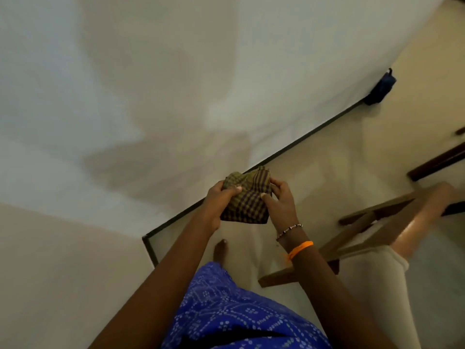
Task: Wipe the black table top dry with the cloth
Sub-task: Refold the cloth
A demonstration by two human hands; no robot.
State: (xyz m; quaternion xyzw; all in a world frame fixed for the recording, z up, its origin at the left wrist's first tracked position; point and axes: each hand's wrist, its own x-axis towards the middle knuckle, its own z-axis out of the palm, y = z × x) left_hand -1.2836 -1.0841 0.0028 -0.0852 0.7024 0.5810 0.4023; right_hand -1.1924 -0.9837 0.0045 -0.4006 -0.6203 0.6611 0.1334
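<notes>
Head | cloth (245,197) bunched between both hands | held above floor

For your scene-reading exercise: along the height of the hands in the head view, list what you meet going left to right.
White wall → left hand → checked cloth → right hand → wooden chair frame

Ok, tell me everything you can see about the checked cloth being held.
The cloth is a soft woven fabric, checked in olive-yellow and dark stripes. It is folded or bunched into a small wad with rumpled upper edges. Both hands grip it in the air: the left hand on its left side, the right hand on its right, thumbs pressed on top. Whether it is wet cannot be told.
</notes>
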